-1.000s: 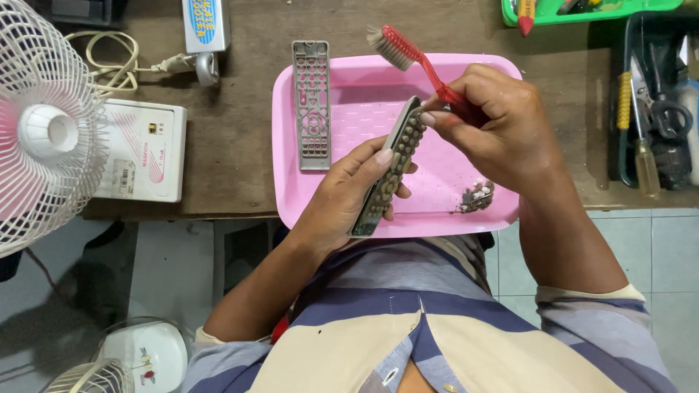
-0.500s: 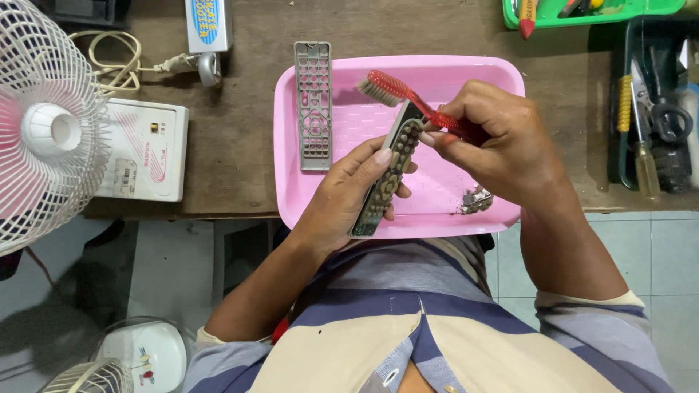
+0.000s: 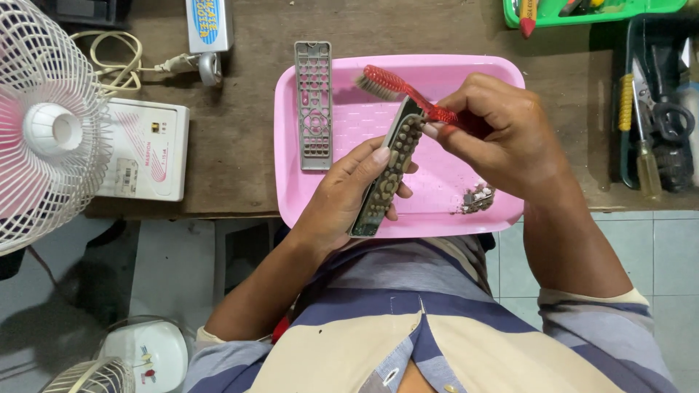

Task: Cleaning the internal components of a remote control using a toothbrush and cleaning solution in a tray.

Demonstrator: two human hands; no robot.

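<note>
Left hand [image 3: 349,200] wrapped around one remote keypad part [image 3: 387,175], fingers clamped along its edges, thumb on top near the upper end. Held tilted on its long edge, over the pink tray [image 3: 349,94], lower end close to the body. Right hand [image 3: 502,135] pinched shut on the handle of one red toothbrush [image 3: 404,86], bristles pointing away and down, just beyond the upper end of the keypad part.

Probably light and thin, this keypad part, with rows of soft rubber buttons on a stiffer backing; likely to bend a little if squeezed in the middle. Better held by the long edges, as now, and not by the buttons. Not very slippery, judging from the matte rubber, but somewhat fragile under hard pressing. Toothbrush stiff in the handle, soft at the bristles, easy to hold near the middle.

Lying flat in the left part of the tray: one grey remote cover [image 3: 314,102] with empty button holes. In the lower right corner of the tray: one small pile of screws and bits [image 3: 477,198]; exact number too small to count.

Around the tray on the wooden table [image 3: 240,145]: one white box [image 3: 145,149], one fan [image 3: 44,124] at left, one green tray [image 3: 604,11] at top right, one black tool holder [image 3: 655,109] with a screwdriver and pliers.
</note>
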